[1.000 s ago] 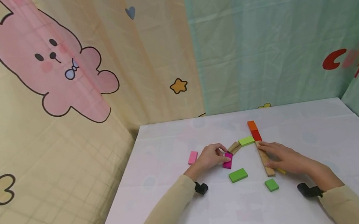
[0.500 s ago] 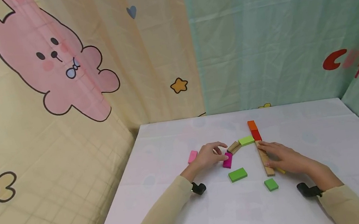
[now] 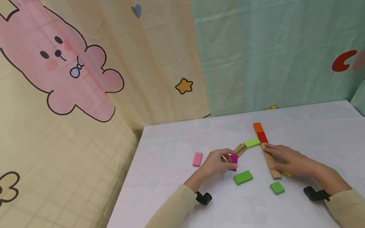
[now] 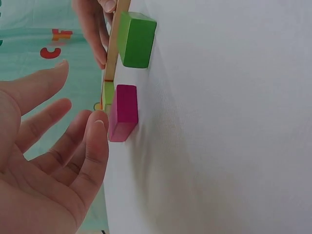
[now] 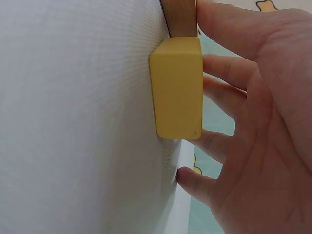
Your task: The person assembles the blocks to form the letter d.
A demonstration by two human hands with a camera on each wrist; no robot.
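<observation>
My left hand [image 3: 217, 161] hovers at a magenta block [image 4: 124, 109], its fingertips right at the block's side and the thumb held apart in the left wrist view. In the head view the fingers partly hide that block. My right hand [image 3: 290, 159] rests along a line of plain wooden blocks [image 3: 270, 162], fingers stretched out and thumb by the near end. A yellow block [image 5: 176, 95] lies beside the wood, mostly hidden under the right hand in the head view. Another wooden piece [image 3: 240, 150] links the magenta block's area to a lime green block [image 3: 252, 143].
A red block [image 3: 262, 137] and an orange block [image 3: 257, 127] extend the wooden line backward. Closer in lie a green block [image 3: 243, 177] and a smaller green block [image 3: 277, 188]. A pink block [image 3: 197, 159] sits left on the white table [image 3: 183, 221]. Printed curtains hang behind.
My left hand drew back slightly from the magenta block, then moved right, now covering more of it. The right hand stays on the wooden line.
</observation>
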